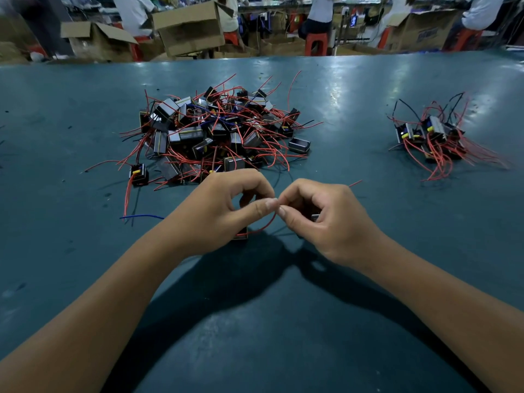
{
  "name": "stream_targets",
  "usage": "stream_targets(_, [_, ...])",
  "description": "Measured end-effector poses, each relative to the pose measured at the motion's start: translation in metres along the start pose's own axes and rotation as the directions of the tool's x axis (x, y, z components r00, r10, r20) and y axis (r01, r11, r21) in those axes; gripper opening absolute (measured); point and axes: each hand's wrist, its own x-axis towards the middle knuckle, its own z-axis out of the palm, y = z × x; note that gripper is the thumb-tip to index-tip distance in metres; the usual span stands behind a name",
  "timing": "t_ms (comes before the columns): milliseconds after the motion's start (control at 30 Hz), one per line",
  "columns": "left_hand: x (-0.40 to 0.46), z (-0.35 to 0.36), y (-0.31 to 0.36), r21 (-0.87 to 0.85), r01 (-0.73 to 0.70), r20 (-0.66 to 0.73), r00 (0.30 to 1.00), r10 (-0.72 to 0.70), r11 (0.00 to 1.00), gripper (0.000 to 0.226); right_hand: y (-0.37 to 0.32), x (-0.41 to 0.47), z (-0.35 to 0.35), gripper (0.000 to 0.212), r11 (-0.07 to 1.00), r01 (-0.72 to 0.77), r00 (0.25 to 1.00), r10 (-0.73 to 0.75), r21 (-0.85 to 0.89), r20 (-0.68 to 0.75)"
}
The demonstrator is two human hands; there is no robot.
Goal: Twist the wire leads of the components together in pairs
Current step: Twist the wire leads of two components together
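Head view, left hand point(226, 205) and right hand point(320, 219) fingers pinching red wire lead point(266, 226), open cardboard boxes point(190, 26) behind, contents unseen

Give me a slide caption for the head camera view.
Left hand and right hand pinch a red wire lead beside piled components.

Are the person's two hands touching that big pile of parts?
Apart: the head view shows bare green table between the pile and both the left hand and right hand.
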Motion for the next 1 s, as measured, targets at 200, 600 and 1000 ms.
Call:
stream_targets(200, [-0.001,-0.001,-0.006,-0.016,0.012,0.027,1.0,-0.012,1.0,0.016,-0.001,0.001,0.002,0.005,0.998,0.008,1.0,-0.008,-0.056,0.011])
stream_targets(600, [-0.002,-0.001,0.004,0.009,0.076,0.01,0.997,-0.076,0.997,0.012,-0.004,0.001,0.004,0.008,0.999,-0.025,0.999,0.024,-0.032,-0.026])
stream_targets(1000, [0.0,0.012,0.009,-0.019,0.229,-0.046,0.972,-0.229,0.973,0.02,-0.004,0.001,0.01,0.01,0.993,-0.019,0.995,0.007,-0.12,-0.104])
